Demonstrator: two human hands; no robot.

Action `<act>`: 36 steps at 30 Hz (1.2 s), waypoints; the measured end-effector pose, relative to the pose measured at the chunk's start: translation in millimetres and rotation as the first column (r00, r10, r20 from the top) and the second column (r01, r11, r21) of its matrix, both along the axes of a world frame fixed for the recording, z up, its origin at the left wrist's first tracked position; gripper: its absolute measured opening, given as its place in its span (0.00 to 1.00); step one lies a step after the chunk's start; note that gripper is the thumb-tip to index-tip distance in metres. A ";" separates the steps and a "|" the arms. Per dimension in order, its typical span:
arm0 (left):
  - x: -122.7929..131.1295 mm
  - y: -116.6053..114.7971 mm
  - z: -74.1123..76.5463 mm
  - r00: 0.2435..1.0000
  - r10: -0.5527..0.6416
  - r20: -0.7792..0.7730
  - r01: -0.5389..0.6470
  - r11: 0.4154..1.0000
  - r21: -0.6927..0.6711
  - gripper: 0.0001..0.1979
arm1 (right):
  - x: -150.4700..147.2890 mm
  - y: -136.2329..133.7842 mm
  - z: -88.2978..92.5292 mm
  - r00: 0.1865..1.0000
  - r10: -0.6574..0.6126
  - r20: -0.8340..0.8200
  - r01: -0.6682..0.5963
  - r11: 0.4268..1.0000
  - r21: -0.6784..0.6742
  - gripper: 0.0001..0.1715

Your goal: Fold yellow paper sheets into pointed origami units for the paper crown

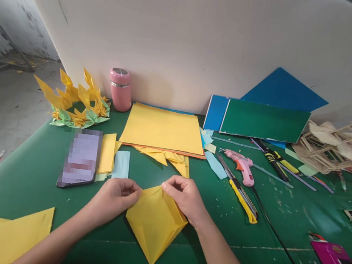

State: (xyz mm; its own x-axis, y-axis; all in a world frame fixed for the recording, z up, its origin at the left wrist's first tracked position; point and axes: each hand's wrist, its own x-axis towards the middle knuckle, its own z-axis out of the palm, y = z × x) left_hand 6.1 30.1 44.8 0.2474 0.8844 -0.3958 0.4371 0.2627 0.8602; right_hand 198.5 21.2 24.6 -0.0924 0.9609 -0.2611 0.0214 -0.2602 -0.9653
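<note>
A partly folded sheet of yellow paper [155, 221] lies before me, its lower end coming to a point. My left hand [121, 196] pinches its upper left edge between thumb and fingers. On the upper right, my right hand [185, 195] grips the edge near a crease at the top. Just beyond the hands, several folded yellow paper pieces [163, 155] stick out from under a stack of yellow sheets [165, 128]. A pale blue paper strip [121, 164] is near my left hand.
Left are a phone [81, 159], a yellow paper crown [77, 98], a pink flask [120, 91] and more yellow paper [6, 235]. Right are a utility knife [243, 200], a pink glue gun [242, 166] with its black cord, pliers [275, 161] and a wooden stick model [331, 147].
</note>
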 end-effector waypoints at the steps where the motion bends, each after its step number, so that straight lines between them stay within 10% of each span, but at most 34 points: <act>1: 0.0 0.2 0.2 1.000 0.007 0.001 -0.007 1.000 0.000 0.15 | 0.3 0.0 -0.2 1.000 -0.001 0.003 0.001 1.000 0.004 0.17; 22: 2.6 -4.2 -2.4 0.904 0.055 0.425 0.013 0.988 -0.155 0.22 | 1.9 0.9 -5.8 0.994 -0.085 -0.068 0.088 0.995 0.038 0.23; 36: 5.2 -1.8 -20.8 0.950 0.109 0.293 -0.165 0.970 0.177 0.10 | 3.2 2.8 -7.4 0.995 0.036 -0.097 -0.032 0.999 0.043 0.26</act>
